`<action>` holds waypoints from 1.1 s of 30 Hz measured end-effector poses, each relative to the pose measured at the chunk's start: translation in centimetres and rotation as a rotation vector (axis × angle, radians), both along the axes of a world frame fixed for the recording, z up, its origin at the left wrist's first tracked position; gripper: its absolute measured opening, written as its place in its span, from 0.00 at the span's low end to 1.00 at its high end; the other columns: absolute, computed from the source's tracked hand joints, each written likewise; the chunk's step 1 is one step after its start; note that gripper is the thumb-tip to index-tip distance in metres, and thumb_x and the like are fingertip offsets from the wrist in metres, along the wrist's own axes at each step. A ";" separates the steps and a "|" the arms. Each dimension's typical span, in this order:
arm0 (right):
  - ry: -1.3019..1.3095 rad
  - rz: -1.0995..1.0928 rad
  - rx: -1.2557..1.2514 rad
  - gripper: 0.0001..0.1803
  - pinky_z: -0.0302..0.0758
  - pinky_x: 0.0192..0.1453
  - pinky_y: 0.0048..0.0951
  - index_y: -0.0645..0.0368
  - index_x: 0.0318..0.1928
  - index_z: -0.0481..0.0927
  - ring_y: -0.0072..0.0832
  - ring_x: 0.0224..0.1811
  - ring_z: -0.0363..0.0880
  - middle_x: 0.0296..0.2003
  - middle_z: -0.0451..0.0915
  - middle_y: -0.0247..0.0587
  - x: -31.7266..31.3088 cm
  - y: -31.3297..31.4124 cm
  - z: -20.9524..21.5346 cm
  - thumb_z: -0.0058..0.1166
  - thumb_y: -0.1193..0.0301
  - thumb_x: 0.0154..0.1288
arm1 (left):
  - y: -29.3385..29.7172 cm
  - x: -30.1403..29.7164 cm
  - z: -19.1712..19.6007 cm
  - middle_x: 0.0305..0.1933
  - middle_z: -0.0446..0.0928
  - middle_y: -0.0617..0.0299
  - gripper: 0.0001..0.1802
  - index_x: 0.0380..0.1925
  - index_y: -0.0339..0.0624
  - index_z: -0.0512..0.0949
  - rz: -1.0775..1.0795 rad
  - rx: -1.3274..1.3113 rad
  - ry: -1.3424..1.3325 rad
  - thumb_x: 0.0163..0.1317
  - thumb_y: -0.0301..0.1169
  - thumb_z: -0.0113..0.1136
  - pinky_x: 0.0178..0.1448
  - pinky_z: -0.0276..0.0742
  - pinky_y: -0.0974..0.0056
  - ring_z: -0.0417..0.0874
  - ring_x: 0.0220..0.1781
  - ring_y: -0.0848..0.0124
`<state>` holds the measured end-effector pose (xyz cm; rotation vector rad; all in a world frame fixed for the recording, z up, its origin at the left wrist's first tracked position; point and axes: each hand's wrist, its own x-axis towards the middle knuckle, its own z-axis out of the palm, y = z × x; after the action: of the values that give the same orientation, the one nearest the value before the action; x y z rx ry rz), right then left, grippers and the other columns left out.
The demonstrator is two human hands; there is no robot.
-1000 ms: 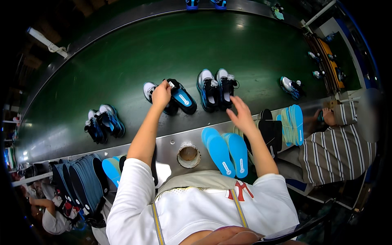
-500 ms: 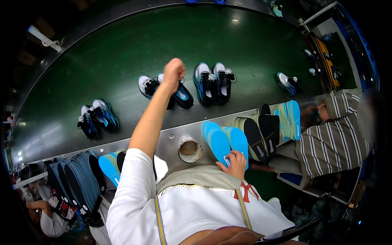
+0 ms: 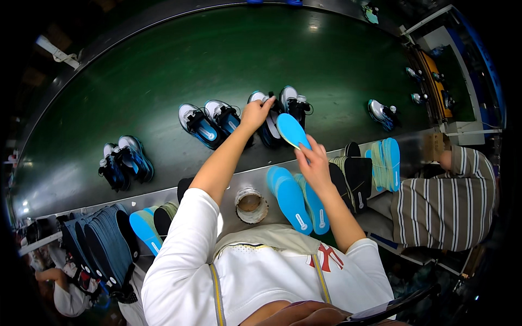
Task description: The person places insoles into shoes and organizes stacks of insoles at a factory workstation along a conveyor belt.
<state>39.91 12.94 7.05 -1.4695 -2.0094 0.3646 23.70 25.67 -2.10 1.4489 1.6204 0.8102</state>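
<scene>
Being held in the right hand (image 3: 315, 164), with thumb and fingers pinched on its near end, a blue insole (image 3: 292, 129) is seen in the head view, raised tilted just beside a black-and-white shoe (image 3: 269, 135). That shoe is grasped near its tongue by the left hand (image 3: 255, 113), whose fingers are closed. To its right, a matching shoe (image 3: 289, 98) is partly covered by the insole. Both shoes are supported on a green surface (image 3: 326, 60). Stacked blue insoles (image 3: 289, 196) are laid below, near the right forearm.
</scene>
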 end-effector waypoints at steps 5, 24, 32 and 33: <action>-0.264 0.185 0.023 0.06 0.67 0.40 0.32 0.65 0.20 0.75 0.36 0.35 0.68 0.37 0.73 0.42 -1.5 4.1 -2.7 0.50 0.74 0.43 | -0.5 -0.2 -1.6 0.07 0.60 0.64 0.31 0.07 0.37 0.65 0.283 -0.213 -0.404 0.48 0.55 0.49 0.14 0.57 0.68 0.62 0.09 0.73; -0.683 0.248 -0.742 0.18 0.71 0.40 0.34 0.61 0.27 0.76 0.38 0.37 0.73 0.30 0.75 0.49 -3.8 9.5 -2.5 0.53 0.59 0.41 | -0.9 -0.7 -2.8 0.18 0.72 0.53 0.23 0.22 0.29 0.72 0.036 -0.017 -0.077 0.47 0.44 0.54 0.29 0.68 0.63 0.74 0.23 0.64; -0.810 0.508 -0.382 0.07 0.72 0.37 0.33 0.63 0.23 0.76 0.38 0.35 0.72 0.28 0.74 0.48 -3.6 8.9 -5.8 0.48 0.73 0.43 | -0.8 -0.6 -2.3 0.17 0.71 0.46 0.29 0.19 0.28 0.71 0.066 -0.038 -0.052 0.51 0.50 0.47 0.27 0.68 0.60 0.74 0.21 0.61; -0.808 0.511 -0.336 0.06 0.72 0.37 0.33 0.62 0.23 0.76 0.38 0.35 0.72 0.29 0.73 0.48 -3.6 8.8 -6.2 0.47 0.75 0.43 | -0.9 -0.5 -2.3 0.16 0.71 0.46 0.30 0.18 0.28 0.71 0.064 -0.032 -0.056 0.51 0.51 0.46 0.26 0.68 0.60 0.74 0.20 0.61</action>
<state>36.32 21.73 0.82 -1.4000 -3.1202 0.3588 23.15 24.78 -4.41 1.3466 1.6376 0.8497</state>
